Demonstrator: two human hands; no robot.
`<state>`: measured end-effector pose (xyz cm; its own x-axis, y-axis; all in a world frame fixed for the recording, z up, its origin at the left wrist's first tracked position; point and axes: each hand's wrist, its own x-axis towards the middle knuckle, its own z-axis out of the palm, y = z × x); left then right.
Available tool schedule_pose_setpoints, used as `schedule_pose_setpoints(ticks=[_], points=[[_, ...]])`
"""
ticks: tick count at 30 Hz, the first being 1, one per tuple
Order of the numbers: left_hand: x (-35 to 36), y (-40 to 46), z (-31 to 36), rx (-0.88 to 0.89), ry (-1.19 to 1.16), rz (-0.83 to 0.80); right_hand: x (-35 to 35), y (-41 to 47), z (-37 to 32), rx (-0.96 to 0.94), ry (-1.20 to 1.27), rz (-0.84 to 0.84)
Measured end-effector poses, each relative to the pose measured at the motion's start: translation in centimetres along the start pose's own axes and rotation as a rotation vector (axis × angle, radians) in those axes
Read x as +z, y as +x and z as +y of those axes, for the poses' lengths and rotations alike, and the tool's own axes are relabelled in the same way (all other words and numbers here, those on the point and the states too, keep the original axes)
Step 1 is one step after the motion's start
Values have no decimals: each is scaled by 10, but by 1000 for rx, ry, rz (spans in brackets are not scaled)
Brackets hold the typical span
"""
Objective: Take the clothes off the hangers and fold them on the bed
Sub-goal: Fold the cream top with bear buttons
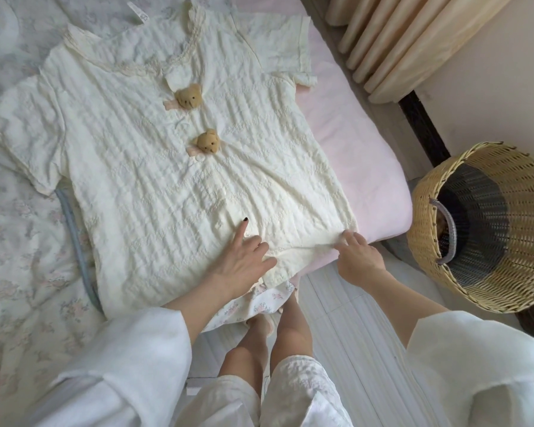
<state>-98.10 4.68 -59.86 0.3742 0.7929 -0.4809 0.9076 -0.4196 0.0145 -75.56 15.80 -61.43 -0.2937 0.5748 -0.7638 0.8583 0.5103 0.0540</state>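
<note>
The cream shirt (154, 155) lies spread flat, front up, on the bed (358, 143), its hem at the near edge. 2 small bear-shaped ornaments (189, 96) sit along the front placket, 1 above the other. A white tag (138, 13) lies beyond the collar; its print is too small to read. The left hand (244, 260) rests on the shirt near the hem, index finger extended, the others loosely bent, gripping nothing. The right hand (356, 252) pinches the shirt's hem corner at the bed edge. A woven basket (487, 226) stands on the floor just beside the bed. Cream curtains (395, 41) hang beyond it.
</note>
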Motion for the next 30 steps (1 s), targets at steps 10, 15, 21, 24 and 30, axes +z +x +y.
schedule_pose_setpoints(ticks=[10,15,21,24,30], points=[[8,22,4,184,-93,45,13,9,-15,-116,219,-9],[5,3,-10,229,-105,-102,8,8,-7,-62,283,-210],[-19,7,-37,96,-352,92,-28,11,-17,91,450,29],[-42,20,-72,-72,-370,41,-62,26,-25,93,582,79],[-88,57,-146,-348,-464,91,-150,79,-34,119,976,194]])
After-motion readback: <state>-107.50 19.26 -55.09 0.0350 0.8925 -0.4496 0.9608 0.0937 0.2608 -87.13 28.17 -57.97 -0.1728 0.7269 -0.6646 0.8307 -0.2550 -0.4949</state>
